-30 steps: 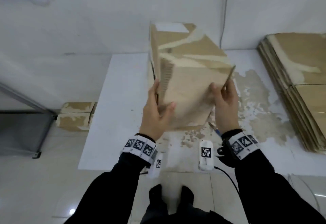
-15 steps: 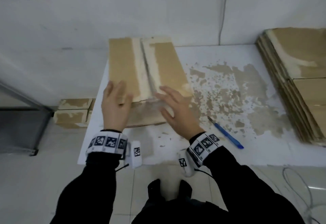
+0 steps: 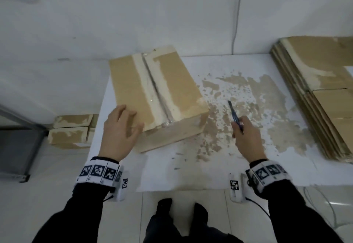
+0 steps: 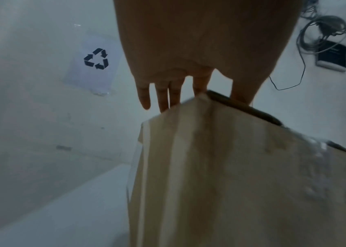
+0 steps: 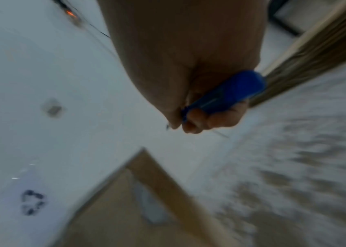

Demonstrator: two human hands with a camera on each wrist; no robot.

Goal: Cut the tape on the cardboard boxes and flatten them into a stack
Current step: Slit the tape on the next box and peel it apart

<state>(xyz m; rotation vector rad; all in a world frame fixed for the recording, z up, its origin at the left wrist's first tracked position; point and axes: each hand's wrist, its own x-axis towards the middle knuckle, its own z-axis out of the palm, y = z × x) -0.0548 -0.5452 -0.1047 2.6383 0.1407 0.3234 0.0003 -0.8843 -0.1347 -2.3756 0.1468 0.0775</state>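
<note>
A closed cardboard box (image 3: 158, 97) stands on the left part of the white table (image 3: 210, 166), with a strip of clear tape (image 3: 155, 89) along its top seam. My left hand (image 3: 122, 128) rests with straight fingers on the box's near left corner; the left wrist view shows the fingers (image 4: 168, 97) over the box edge (image 4: 220, 150). Right of the box, above the table, my right hand (image 3: 246, 135) grips a blue utility knife (image 3: 235, 115) with its tip pointing away. The right wrist view shows the knife handle (image 5: 229, 91) inside the curled fingers.
A stack of flattened boxes (image 3: 321, 93) lies at the table's right end. More taped boxes (image 3: 70, 130) sit on the floor left of the table. The tabletop's coating is worn through to brown in the middle (image 3: 248, 109). A cable (image 3: 236, 13) hangs down the wall.
The box went from held up in both hands to standing on the table. The right hand left the box and picked the blue knife off the table; the left hand stays on the box.
</note>
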